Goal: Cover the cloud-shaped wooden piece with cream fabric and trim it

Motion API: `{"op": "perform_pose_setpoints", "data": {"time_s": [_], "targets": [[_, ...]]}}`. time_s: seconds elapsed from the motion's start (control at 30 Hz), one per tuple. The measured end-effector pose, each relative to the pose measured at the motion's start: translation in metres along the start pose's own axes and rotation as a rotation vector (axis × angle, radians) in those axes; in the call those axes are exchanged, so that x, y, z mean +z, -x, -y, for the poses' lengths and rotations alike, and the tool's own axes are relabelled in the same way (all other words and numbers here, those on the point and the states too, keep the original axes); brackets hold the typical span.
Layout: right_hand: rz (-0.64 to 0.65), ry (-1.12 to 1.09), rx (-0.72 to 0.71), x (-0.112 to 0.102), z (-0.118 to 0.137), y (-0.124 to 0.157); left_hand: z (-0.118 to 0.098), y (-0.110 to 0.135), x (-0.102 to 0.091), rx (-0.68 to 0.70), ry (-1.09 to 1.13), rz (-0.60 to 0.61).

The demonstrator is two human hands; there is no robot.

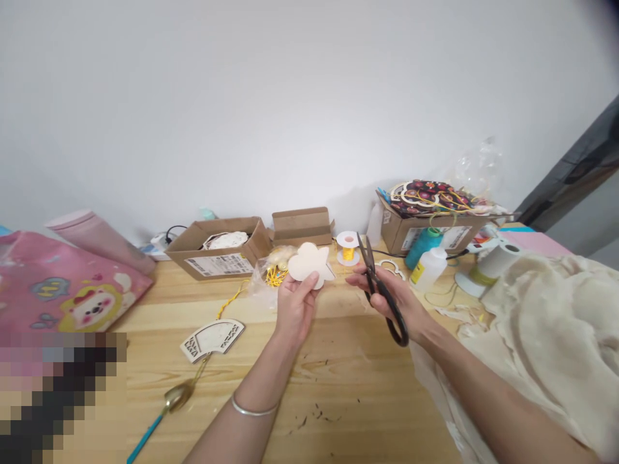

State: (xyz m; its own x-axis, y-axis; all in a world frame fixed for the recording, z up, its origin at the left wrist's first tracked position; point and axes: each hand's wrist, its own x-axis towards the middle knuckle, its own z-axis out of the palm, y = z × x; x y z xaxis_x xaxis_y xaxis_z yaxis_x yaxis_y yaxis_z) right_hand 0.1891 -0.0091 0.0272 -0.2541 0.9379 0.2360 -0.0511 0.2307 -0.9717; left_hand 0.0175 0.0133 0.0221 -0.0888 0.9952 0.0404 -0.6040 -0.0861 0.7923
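Note:
My left hand [296, 306] pinches a pale, cloud-shaped flat piece [309, 263], its thumb across the front. A pointed corner sticks out at the piece's right side. To the right, my right hand [394, 296] grips black-handled scissors [382, 283], blades pointing up and slightly parted. The blades are apart from the cloud-shaped piece. Behind them stands a spool of yellow cord [348, 250]. A fan-shaped wooden piece [213, 338] with a yellow braided cord lies on the table left of my left forearm.
Cardboard boxes [220, 248] line the wall. At right are a white bottle [428, 269], a teal thread cone [423, 247], a white roll [498, 264] and crumpled beige cloth [546, 328]. A pink bag [72, 283] stands left. Dark scraps [316, 412] lie on the wooden table [358, 380].

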Motion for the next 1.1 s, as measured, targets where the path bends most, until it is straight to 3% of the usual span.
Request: {"op": "perform_pose_setpoints", "data": {"time_s": [0.13,0.3,0.47,0.67,1.1], "targets": [[0.009,0.179,0.025,0.001,-0.005,-0.001,-0.002,0.001,0.001,0.009,0.039,-0.032],[0.092,0.363,0.061,0.005,-0.009,-0.002,-0.002,0.004,0.002,-0.017,0.113,0.026],[0.097,0.286,0.137,0.012,-0.006,0.001,0.003,0.008,0.003,-0.115,0.177,0.047],[0.098,0.155,0.125,0.02,-0.004,0.002,0.011,0.015,0.007,-0.242,0.195,0.077],[-0.05,0.177,0.17,0.025,-0.003,0.005,0.016,0.019,0.013,-0.269,0.242,-0.009]]}}
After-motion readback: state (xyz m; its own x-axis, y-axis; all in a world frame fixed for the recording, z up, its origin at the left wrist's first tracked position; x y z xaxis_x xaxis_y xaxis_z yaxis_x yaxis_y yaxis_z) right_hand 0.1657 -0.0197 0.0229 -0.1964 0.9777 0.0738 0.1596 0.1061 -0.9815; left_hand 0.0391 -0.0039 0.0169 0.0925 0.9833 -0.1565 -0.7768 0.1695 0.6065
